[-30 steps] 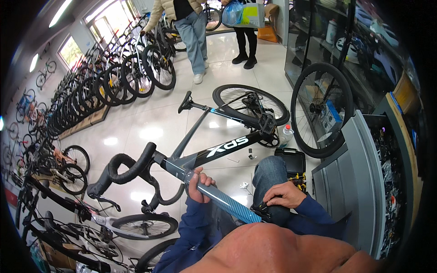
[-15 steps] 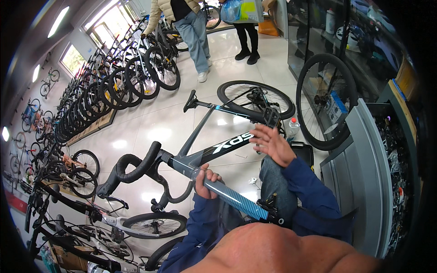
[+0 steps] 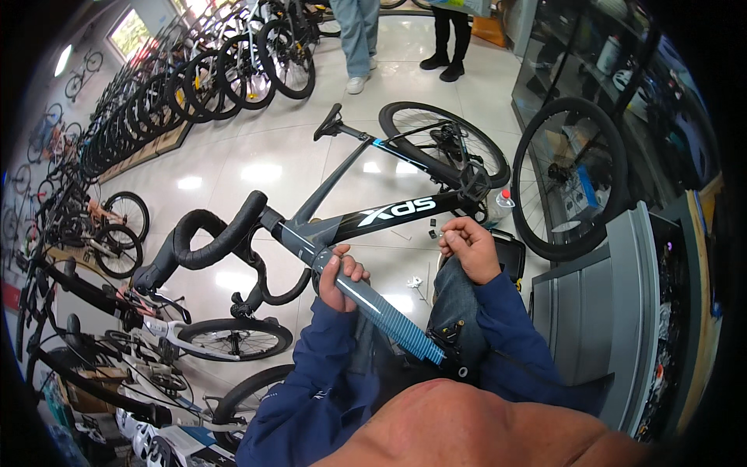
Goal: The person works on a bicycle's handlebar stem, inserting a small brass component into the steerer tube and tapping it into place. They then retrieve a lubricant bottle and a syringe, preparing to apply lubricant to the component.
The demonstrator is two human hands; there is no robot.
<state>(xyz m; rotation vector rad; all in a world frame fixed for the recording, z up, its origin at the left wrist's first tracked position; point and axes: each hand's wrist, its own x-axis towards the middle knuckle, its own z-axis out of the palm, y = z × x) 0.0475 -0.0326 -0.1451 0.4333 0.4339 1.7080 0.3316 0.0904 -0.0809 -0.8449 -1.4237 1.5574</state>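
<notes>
My left hand [image 3: 340, 279] grasps the fork [image 3: 389, 318], apparently to steady the bicycle frame [image 3: 401, 210] slanting across the floor ahead. My right hand [image 3: 472, 251] is pinched near my knee [image 3: 459, 292]; contents, if any, cannot be determined.

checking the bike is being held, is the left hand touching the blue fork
Touching: the head view shows the left hand closed around the blue fork, with no gap visible.

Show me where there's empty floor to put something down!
There's bare floor between the parked bike row and the black curled handlebar, another patch between the dark shoes and glass case. It's crowded lower left, around a white bike, and near the right hand, where small black parts lie.
</notes>
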